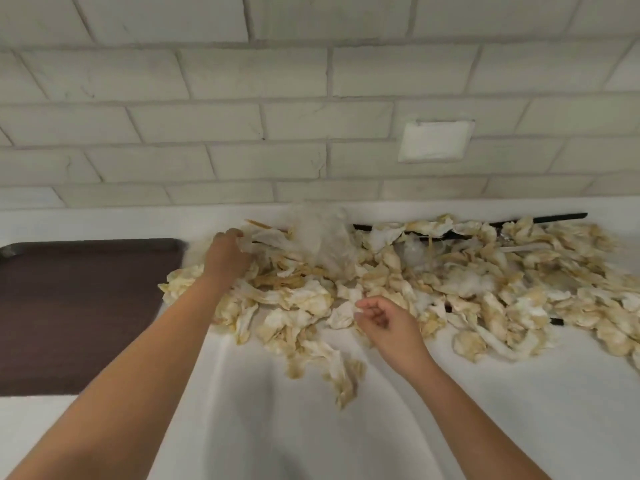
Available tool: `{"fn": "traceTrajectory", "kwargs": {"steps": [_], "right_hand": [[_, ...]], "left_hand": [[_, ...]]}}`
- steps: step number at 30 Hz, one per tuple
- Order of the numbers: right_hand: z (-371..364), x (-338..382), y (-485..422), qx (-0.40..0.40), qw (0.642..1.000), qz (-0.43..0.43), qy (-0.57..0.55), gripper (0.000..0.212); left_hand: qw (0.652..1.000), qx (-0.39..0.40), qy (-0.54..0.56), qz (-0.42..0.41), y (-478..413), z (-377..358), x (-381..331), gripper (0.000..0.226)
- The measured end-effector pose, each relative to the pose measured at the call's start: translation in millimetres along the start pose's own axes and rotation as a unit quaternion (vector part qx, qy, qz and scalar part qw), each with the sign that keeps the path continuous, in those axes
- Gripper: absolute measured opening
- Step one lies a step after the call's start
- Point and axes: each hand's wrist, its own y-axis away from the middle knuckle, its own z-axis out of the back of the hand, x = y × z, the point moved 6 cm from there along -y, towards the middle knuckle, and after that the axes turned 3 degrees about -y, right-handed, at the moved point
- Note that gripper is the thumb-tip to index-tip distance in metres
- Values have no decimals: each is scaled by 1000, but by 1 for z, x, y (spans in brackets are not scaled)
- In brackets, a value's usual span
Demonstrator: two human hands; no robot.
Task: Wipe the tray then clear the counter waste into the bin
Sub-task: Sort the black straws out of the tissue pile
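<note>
1. Nearest me is the white tabletop (311, 427), with both bare forearms stretched out across it.
2. The right hand (384, 318) hovers at the near edge of the paper waste (450, 282), a wide heap of crumpled, yellow-stained scraps. Its fingers are loosely curled. I cannot tell whether that grip holds a scrap.
3. Farther in, the left hand (227, 252) is at the left end of the heap, its grip closed round a crumpled white piece.
4. The brown tray (86, 306) lies flat on the tabletop, left of the heap, its right edge just beside the scraps.
5. A black edge (554, 216) shows under the heap's far right side, mostly buried.
6. Behind everything is the pale brick wall (242, 116), with a white plate (434, 140) fixed to it.
</note>
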Motion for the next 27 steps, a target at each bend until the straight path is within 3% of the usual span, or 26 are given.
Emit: {"fn": "traceTrajectory", "kwargs": {"steps": [4, 9, 13, 15, 18, 22, 25, 27], "right_hand": [[3, -3, -3, -8, 1000, -1, 19, 15], [6, -1, -5, -11, 1000, -1, 11, 12], [7, 2, -5, -6, 1000, 0, -3, 12], [6, 9, -5, -12, 1000, 12, -10, 12], [1, 31, -11, -24, 997, 67, 9, 13], [-20, 59, -28, -23, 985, 164, 46, 13], [-49, 71, -40, 38, 973, 206, 92, 16], [-78, 69, -46, 137, 953, 199, 184, 41]], "left_hand": [[999, 43, -1, 6, -21, -21, -5, 55], [995, 9, 89, 42, -34, -34, -2, 47], [979, 51, 186, 72, -39, -39, -4, 49], [956, 72, 266, 102, -41, -40, 0, 56], [951, 94, 282, 89, -42, -31, 4, 73], [966, 84, 236, 60, -39, -6, 4, 41], [975, 36, 214, 45, -40, 23, 8, 49], [971, 10, 237, 32, -38, 43, 11, 56]]}}
